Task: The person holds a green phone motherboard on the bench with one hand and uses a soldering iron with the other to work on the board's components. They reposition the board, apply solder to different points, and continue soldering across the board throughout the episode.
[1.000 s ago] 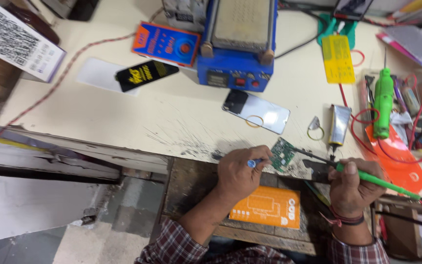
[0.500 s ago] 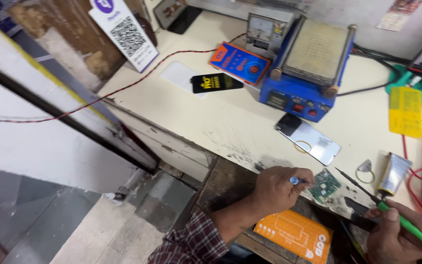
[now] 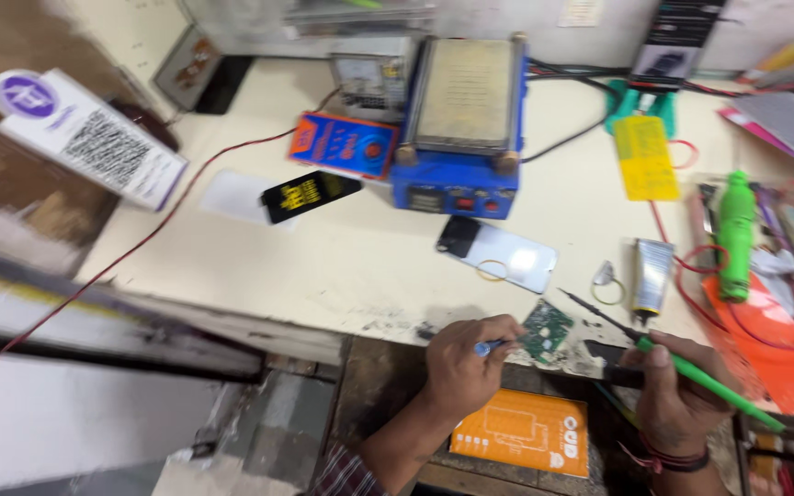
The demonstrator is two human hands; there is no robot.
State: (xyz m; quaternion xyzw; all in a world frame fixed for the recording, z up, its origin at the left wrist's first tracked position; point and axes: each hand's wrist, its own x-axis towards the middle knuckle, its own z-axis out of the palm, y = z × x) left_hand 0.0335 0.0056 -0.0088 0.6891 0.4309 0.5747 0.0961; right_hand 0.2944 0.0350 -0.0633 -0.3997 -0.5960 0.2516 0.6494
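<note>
**Circuit board held at bench edge**

While the left hand (image 3: 463,366) pinches a blue-tipped tool (image 3: 487,347) against the green circuit board (image 3: 545,330), the board lies at the bench edge, just past those fingertips. The right hand (image 3: 674,397) is closed on a green soldering iron (image 3: 691,373), tip near the board.

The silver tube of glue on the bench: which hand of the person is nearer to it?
The right hand. It sits just below the silver tube, holding a green soldering iron. The left hand is farther away, down and to the left, beside the small green circuit board.
</note>
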